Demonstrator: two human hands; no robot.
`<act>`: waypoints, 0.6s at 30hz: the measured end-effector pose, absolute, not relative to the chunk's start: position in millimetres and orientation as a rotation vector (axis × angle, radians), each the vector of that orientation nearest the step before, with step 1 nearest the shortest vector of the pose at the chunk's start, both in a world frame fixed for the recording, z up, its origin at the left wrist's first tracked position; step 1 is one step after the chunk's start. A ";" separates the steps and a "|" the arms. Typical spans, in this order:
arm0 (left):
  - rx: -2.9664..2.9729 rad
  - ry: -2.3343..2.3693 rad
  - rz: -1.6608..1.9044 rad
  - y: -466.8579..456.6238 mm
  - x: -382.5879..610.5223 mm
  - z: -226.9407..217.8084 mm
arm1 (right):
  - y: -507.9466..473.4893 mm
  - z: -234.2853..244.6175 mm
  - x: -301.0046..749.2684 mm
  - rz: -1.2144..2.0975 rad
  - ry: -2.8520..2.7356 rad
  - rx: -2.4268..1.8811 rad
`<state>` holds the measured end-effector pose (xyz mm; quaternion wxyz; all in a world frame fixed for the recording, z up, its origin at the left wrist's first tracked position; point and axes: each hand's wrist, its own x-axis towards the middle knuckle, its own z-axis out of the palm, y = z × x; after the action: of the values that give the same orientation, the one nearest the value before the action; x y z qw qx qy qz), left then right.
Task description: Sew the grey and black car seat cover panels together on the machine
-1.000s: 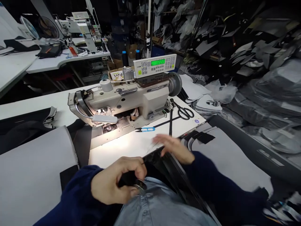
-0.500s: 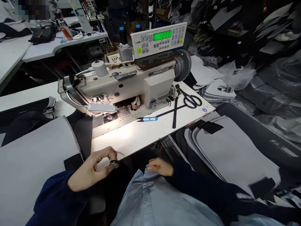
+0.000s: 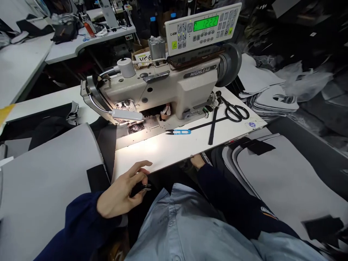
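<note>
My left hand (image 3: 123, 190) hovers at the near edge of the white sewing table (image 3: 163, 152), its thumb and fingers pinched on a small round metal bobbin (image 3: 146, 187). My right hand (image 3: 197, 160) reaches under the table's front edge; only its knuckles show and the fingers are hidden. The cream sewing machine (image 3: 163, 90) stands just beyond, its lamp lighting the needle plate (image 3: 136, 127). A blue thread snip (image 3: 181, 132) lies on the table in front of the machine.
Black scissors (image 3: 235, 110) and crossed black strips (image 3: 213, 125) lie at the table's right end. A control panel (image 3: 202, 27) shows green digits. Large grey panels lie at left (image 3: 46, 181) and right (image 3: 285, 177). Stacked cut pieces (image 3: 274, 103) sit further right.
The view has tilted down and right. My left hand has moved slightly right with the bobbin. My right hand left my shirt front and went under the table edge.
</note>
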<state>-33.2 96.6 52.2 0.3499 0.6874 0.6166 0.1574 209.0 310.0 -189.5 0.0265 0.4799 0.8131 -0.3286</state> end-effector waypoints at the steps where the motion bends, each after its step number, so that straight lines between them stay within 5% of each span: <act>1: 1.773 1.609 0.399 94.8 -35.5 51.3 | 308.0 -188.6 210.5 -1.000 2.483 1.453; 13: 1.627 1.733 0.522 144.3 -31.5 -25.9 | 267.4 -132.8 236.6 -0.933 2.495 0.929; 18: 1.962 1.707 0.634 192.1 -6.2 -63.3 | 283.6 -56.9 285.9 -1.396 2.538 0.546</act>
<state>-6.2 192.1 -63.3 0.2304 0.7132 0.6207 0.2303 285.9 283.6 -56.9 0.0968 0.1845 0.8570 -0.4713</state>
